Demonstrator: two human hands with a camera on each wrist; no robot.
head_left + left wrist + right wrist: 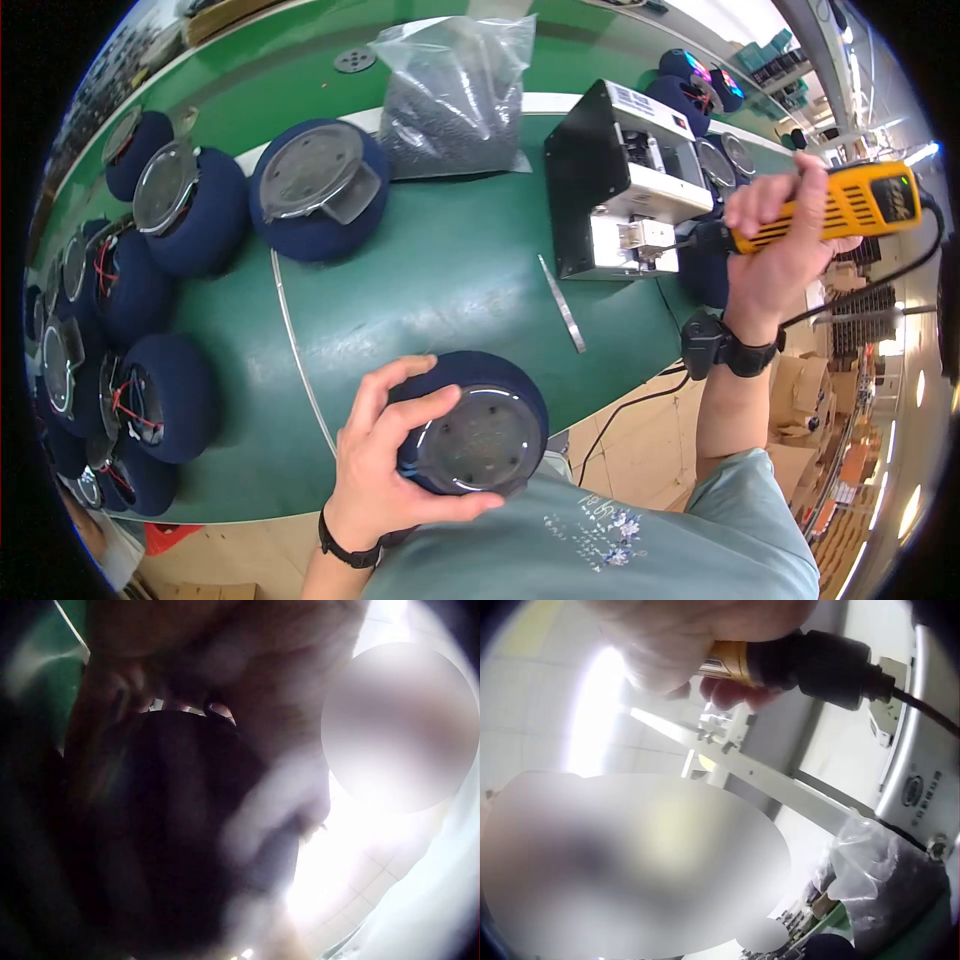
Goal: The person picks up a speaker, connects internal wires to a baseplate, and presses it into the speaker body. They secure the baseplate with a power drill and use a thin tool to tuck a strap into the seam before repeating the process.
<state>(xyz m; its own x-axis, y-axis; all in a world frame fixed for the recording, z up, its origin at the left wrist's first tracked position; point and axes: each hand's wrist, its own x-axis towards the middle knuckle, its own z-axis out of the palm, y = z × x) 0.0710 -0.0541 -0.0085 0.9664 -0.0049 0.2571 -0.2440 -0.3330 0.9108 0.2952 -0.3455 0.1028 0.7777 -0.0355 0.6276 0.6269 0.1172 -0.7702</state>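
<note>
In the head view my left hand (385, 450) grips a round navy fabric-covered unit (515, 375) with a clear disc (480, 440) facing up, at the table's near edge. The left wrist view shows that unit (202, 840) dark and close. My right hand (785, 240) is wrapped round a yellow electric screwdriver (860, 205), held level, its bit pointing left at the front of a black and white machine (630, 190). Whether the tip touches the machine is unclear. The right wrist view shows the screwdriver's black nose (832, 667) and bit beside the machine (922, 772).
More navy units (320, 190) with clear discs stand along the table's left side, some showing red wires. A clear bag of dark small parts (455, 110) lies at the back. A thin metal strip (562, 305) lies before the machine. Further units (715, 160) stand behind it.
</note>
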